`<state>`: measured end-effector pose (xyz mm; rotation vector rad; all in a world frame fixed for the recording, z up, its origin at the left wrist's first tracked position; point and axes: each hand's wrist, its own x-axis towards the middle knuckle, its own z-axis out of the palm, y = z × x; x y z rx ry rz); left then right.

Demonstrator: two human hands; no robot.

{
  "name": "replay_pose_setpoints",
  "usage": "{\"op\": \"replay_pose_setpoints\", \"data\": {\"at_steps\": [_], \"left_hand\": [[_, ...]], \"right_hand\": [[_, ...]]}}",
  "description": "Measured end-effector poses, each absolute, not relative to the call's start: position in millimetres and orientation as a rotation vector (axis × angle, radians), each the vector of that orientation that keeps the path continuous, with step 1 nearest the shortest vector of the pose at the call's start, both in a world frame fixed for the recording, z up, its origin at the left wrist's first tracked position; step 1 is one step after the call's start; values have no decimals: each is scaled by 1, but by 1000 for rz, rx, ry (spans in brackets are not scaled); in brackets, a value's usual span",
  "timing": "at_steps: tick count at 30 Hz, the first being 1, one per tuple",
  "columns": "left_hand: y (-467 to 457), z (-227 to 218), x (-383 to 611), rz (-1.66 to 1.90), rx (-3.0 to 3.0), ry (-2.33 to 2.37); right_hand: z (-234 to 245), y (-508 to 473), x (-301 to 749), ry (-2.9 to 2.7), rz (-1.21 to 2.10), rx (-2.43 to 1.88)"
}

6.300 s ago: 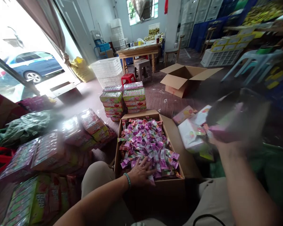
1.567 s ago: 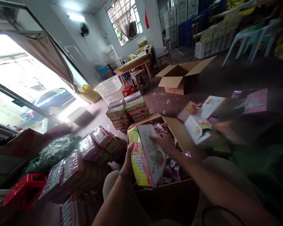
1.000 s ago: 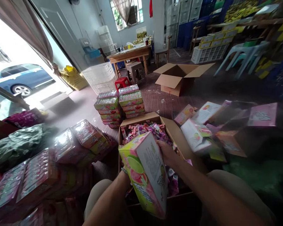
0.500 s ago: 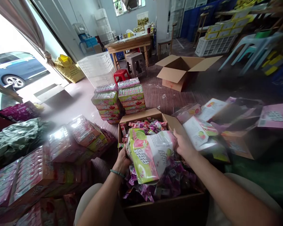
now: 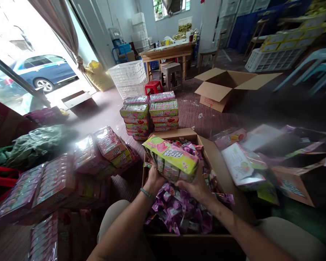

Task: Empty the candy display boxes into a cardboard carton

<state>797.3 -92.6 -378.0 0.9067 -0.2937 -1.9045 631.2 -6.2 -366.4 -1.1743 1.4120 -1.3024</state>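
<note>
A green and pink candy box [image 5: 176,154], its rows of small packs showing on the side toward me, is held tilted between both hands. My left hand [image 5: 155,179] grips its left end from below, a beaded bracelet on the wrist. At the right end, my right hand [image 5: 197,185] has its fingers wrapped round the lower edge. Beneath them stands an open cardboard carton [image 5: 217,166] filled with loose wrapped candies [image 5: 179,208], mostly purple. Part of the carton's contents is hidden by the box and my hands.
Stacked candy boxes [image 5: 163,108] stand beyond the carton, and wrapped multi-packs [image 5: 54,177] are piled at the left. Opened, flattened packaging [image 5: 241,165] lies at the right. Farther off are an empty carton [image 5: 217,94], a red stool [image 5: 153,87] and a wooden table [image 5: 167,54].
Both hands have turned the candy box, so its packed side now faces me instead of the broad printed panel and white flap. My right hand moved in under its right end. The view shifted left.
</note>
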Motion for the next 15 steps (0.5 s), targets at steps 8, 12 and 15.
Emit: {"op": "replay_pose_setpoints", "data": {"at_steps": [8, 12, 15], "left_hand": [[-106, -342, 837, -1699, 1243, -298], [-104, -332, 835, -1843, 932, -526], [-100, -328, 830, -1950, 792, -579]], "right_hand": [[-326, -25, 576, 1223, -1366, -1139], [-338, -29, 555, 1179, -1251, -1037], [-343, -36, 554, 1127, -1386, -935]]}}
